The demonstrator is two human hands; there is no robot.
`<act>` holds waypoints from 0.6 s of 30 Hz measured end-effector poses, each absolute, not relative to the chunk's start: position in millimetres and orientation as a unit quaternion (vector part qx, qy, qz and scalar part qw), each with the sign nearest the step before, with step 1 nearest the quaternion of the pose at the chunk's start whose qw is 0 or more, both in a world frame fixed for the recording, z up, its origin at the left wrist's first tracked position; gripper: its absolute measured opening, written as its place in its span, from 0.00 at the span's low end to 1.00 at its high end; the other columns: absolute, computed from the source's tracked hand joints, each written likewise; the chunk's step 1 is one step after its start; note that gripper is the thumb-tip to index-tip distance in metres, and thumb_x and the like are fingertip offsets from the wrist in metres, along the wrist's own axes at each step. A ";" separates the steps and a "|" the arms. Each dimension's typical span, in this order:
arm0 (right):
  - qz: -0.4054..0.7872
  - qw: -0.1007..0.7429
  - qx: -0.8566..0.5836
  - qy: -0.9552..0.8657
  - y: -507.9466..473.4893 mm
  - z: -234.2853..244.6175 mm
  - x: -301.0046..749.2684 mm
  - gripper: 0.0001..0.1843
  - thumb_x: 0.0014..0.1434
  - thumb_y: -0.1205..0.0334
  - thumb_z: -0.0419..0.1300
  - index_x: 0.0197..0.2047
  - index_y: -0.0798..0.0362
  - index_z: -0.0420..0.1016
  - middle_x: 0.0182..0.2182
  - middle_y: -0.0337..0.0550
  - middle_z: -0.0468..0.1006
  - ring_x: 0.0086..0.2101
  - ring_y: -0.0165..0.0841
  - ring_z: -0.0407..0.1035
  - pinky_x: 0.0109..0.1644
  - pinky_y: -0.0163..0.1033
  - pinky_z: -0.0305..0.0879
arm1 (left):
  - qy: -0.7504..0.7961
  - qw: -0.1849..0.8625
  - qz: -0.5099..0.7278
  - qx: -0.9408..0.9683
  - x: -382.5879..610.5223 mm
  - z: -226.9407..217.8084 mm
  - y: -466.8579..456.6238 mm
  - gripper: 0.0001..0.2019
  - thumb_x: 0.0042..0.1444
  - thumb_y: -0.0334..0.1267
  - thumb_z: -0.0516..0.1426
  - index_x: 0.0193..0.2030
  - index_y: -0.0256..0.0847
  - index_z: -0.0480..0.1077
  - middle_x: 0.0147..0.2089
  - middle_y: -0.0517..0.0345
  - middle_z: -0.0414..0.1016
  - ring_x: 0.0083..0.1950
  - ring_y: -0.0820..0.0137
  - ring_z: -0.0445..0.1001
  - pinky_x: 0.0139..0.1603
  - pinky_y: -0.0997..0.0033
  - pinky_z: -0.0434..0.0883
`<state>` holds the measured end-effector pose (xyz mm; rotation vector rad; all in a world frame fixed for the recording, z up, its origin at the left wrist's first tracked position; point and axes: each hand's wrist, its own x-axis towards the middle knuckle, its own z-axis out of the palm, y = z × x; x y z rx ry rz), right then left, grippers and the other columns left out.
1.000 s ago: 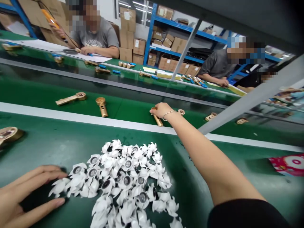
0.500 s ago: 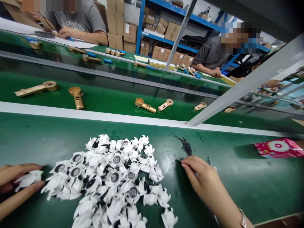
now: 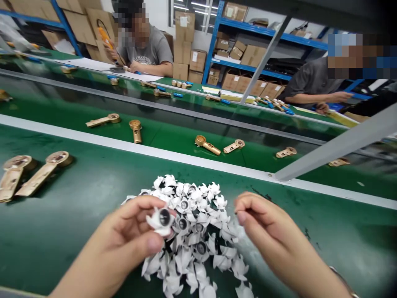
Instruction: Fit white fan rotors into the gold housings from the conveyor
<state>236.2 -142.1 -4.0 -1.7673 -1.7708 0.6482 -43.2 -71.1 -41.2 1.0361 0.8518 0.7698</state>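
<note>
A green conveyor belt [image 3: 68, 248] runs across the view directly in front of the person. Beyond this belt, past a white rail [image 3: 130, 145], lies a second green belt [image 3: 167, 140], and farther off a third belt [image 3: 189, 89] stands before cardboard boxes [image 3: 182, 41] and blue steel shelving [image 3: 248, 29]. Two seated co-workers are at that far belt: one [image 3: 145, 49] holds an orange-handled tool [image 3: 104, 38], and the other [image 3: 310, 82] reaches across it toward the right.

Gold-coloured cast parts [image 3: 207, 145] lie spaced out along the second belt, and two similar parts [image 3: 39, 176] lie side by side at the left of the near belt. In the middle of the near belt sits a heaped pile of white petal-shaped plastic parts [image 3: 198, 248], each with a dark round centre.

Over the pile's left side, the left hand [image 3: 124, 231] pinches one white part [image 3: 163, 221], clamped between thumb and fingertips. The right hand [image 3: 273, 231] is at the pile's right edge, its fingers curled close together with nothing visible between them. A metal bracelet [image 3: 343, 279] circles the right wrist, partly out of frame.
</note>
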 end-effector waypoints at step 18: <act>0.247 0.354 -0.514 -0.741 -114.5 6.2 155.2 0.09 0.58 0.73 0.56 0.36 0.49 0.68 0.30 0.37 0.75 0.29 0.27 0.71 0.31 0.30 0.70 | 0.325 0.720 0.418 0.448 -26.3 -25.7 -77.0 0.21 0.39 0.20 0.72 0.38 0.47 0.80 0.30 0.67 0.83 0.31 0.74 0.82 0.31 0.84 0.77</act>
